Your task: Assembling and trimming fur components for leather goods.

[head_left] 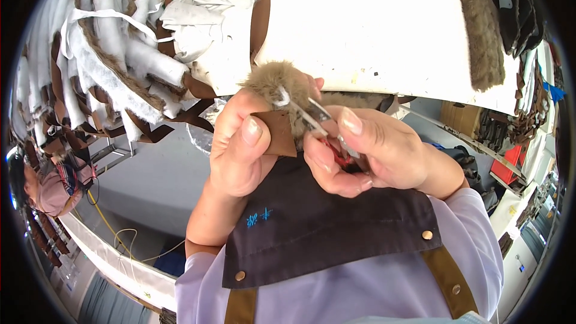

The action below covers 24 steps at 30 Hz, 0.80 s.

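Observation:
My left hand (231, 162) is closed around a piece of tan fur (270, 78), its thumb pressing on a flat brown flap (279, 135) joined to the piece. A small white tuft shows in the fur. Between the fingers and thumb of my right hand (399, 150) is a pair of thread snips (313, 121) with thin metal blades and some red at the grip. The blades point up and left at the fur, close by the white tuft. Whether they touch it I cannot tell. My fingers partly hide the handle of the snips.
A white worktop (360, 30) lies ahead, with a long brown fur strip (477, 30) on its right. White padded strips (111, 36) with fur and brown edges are heaped at left, beside crumpled white cloth (210, 15). Another person (51, 189) is at far left.

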Available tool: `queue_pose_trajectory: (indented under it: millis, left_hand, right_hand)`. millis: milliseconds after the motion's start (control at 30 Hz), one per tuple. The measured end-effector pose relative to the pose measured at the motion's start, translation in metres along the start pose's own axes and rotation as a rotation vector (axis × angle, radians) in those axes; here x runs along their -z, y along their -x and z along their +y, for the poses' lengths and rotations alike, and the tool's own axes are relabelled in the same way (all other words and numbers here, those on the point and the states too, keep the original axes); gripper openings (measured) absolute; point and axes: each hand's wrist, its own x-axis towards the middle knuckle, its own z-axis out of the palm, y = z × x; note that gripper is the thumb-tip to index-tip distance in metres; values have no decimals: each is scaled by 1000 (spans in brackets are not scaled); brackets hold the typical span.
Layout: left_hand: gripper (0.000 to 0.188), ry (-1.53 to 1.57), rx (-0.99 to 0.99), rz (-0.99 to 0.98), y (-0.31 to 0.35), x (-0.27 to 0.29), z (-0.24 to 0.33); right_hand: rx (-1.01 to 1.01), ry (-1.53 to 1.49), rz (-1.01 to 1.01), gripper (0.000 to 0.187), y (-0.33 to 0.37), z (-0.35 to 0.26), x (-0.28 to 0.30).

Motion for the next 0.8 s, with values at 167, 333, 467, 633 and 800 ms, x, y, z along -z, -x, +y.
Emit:
queue_pose_trajectory:
  millis: [167,333,467,633,800]
  left_hand:
    - [33,5,-76,-16,-5,1,2]
    - [40,-65,-49,-8,-4,-1,4]
    - [41,-93,-21,14,-3,-2,6]
    - [41,-72,-59,7,-2,2,4]
    - [43,-57,-84,-58,-3,6,2]
  right_hand:
    - [-75,-109,-35,52,3,3,0]
    - [-98,-119,-6,50,1,1,-2]
    - [-83,-122,-5,49,0,2,-3]
    - [-61,-72,-18,46,1,2,-4]
    - [-60,-85,13,45,-2,0,-7]
